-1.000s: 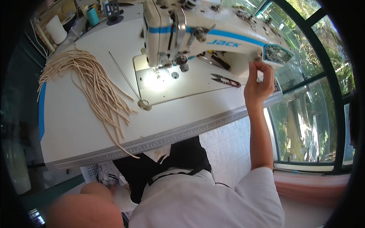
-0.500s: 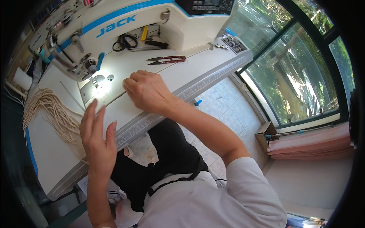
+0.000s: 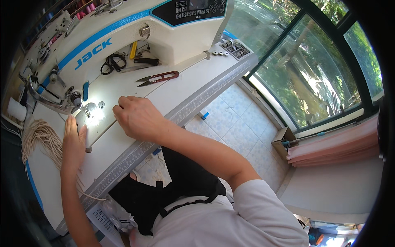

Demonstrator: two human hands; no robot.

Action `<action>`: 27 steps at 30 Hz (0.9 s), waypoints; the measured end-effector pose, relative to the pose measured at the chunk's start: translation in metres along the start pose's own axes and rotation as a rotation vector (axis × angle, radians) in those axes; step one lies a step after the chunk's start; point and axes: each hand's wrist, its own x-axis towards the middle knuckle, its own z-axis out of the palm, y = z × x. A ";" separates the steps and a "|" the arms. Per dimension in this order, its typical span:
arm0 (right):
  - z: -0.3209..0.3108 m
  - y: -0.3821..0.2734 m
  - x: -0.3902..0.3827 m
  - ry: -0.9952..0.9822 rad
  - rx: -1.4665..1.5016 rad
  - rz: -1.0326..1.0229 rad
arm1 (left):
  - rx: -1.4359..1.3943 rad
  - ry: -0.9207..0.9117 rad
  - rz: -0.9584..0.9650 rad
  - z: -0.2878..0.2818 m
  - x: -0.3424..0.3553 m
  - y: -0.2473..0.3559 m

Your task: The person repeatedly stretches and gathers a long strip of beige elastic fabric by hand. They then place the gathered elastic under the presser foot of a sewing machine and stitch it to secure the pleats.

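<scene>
My left hand [image 3: 74, 145] is open, fingers stretched out and thumb a little apart, at the near left side of the lit needle plate [image 3: 83, 131] of a sewing machine [image 3: 119, 37]. Beside it lies a bundle of beige cord [image 3: 43, 138], with a strand running down over the front edge of the table. My right hand [image 3: 138, 119] is closed above the white table just right of the needle plate. Its fingers curl downward, and whatever they hold is hidden. Thread snips [image 3: 158, 78] with red handles lie beyond the right hand, apart from it.
Black scissors [image 3: 113, 64], a yellow-handled tool [image 3: 133, 50] and a black-handled tool [image 3: 147, 61] lie under the machine arm. A tray of bobbins [image 3: 236, 49] sits at the right end. A ruler strip [image 3: 193, 108] follows the front edge. A white thread spool [image 3: 16, 109] stands at far left.
My left hand has moved forward and left, up to the needle plate. My right hand stays closed at about the same place by the plate. The whole view has shifted.
</scene>
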 end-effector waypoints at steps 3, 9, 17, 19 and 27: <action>-0.003 0.000 0.001 -0.007 0.006 0.015 | -0.030 0.017 0.020 0.006 0.025 -0.016; -0.001 0.000 0.002 -0.002 0.050 0.011 | -0.140 0.018 -0.030 0.019 0.072 -0.053; 0.003 0.005 0.001 0.034 0.069 0.024 | -0.108 0.273 0.182 0.073 0.159 -0.153; 0.004 0.002 0.002 0.012 0.071 0.028 | 0.024 0.335 0.270 0.090 0.178 -0.201; 0.000 0.002 0.002 -0.022 0.029 0.017 | 0.128 0.242 0.227 0.097 0.223 -0.208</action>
